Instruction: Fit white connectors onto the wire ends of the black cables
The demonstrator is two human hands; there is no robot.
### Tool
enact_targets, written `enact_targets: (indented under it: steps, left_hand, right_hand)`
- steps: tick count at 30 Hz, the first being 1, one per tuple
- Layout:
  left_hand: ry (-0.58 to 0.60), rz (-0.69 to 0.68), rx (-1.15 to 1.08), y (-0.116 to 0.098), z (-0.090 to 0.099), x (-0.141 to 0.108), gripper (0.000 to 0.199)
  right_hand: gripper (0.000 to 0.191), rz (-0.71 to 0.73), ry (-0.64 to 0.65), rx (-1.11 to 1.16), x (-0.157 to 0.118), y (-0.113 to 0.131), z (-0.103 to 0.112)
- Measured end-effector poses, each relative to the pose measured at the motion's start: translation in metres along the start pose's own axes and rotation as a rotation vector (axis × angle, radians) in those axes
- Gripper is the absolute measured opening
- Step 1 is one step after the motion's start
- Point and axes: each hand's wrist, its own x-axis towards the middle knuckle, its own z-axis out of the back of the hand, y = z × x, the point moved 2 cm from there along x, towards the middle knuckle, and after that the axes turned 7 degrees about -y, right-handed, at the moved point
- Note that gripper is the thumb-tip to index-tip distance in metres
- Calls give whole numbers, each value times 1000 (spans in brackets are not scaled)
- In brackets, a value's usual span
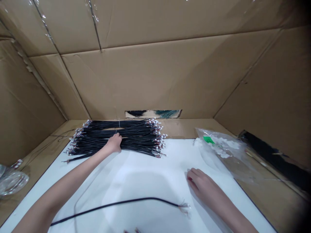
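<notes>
A wide stack of black cables with white connectors at both ends lies at the back of the white work surface. My left hand reaches over its front side, with the fingers closed on some of the cables near the middle. In the foreground lies a single black cable, its thin bare wires fanned out at the right end. My right hand rests on the white surface, to the right of those wire ends. Its fingers are curled in, with a small reddish spot near the fingertips; what they hold, if anything, is hidden.
Cardboard walls enclose the white surface; the back one has a slot. A clear plastic bag with white pieces and a green label lies at right. Clear plastic sits at the left edge. Wire ends show at the bottom.
</notes>
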Motion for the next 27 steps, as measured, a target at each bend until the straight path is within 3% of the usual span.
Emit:
enact_targets:
  steps: [11, 27]
  left_hand:
    - [130, -148, -54, 5, -7, -3, 35]
    - [35, -158, 24, 4, -16, -16, 33]
  right_hand:
    - [27, 16, 38, 27, 0, 15, 9]
    - [26, -68, -20, 290, 20, 26, 27]
